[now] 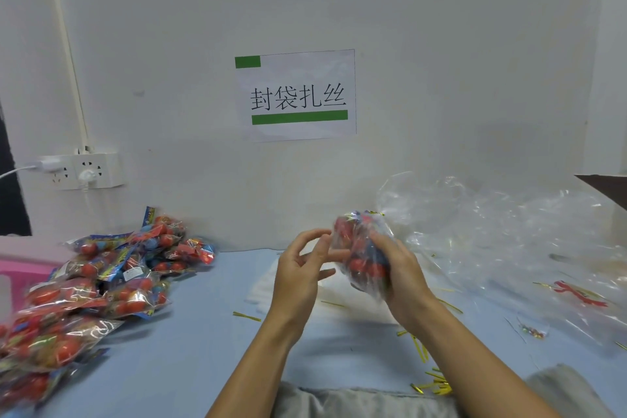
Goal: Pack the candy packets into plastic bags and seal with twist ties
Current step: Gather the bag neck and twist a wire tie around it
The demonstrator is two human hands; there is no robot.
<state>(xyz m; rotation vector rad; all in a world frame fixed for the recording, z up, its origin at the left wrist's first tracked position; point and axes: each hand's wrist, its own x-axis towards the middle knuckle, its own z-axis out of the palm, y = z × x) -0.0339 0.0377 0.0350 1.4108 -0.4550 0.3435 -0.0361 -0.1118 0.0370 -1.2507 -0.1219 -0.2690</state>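
The right hand (395, 268) has its grip closed round a filled bag (361, 253), held up above the middle of the bench (203, 332), with red and blue candy showing through the clear plastic and a yellow twist tie (375, 213) at its top end. The left hand (302, 268) is just beside the bag with loosely bent fingers, its fingertips at the plastic; whether it pinches anything cannot be told. Loose twist ties (436, 383) lie scattered on the bench near its front edge, under the right forearm, and one more (246, 316) lies left of the left wrist. A pile of candy packets (101, 282) covers the left side of the bench. Empty clear bags (509, 234) are heaped at the right side, against the wall, where a paper sign (298, 95) hangs
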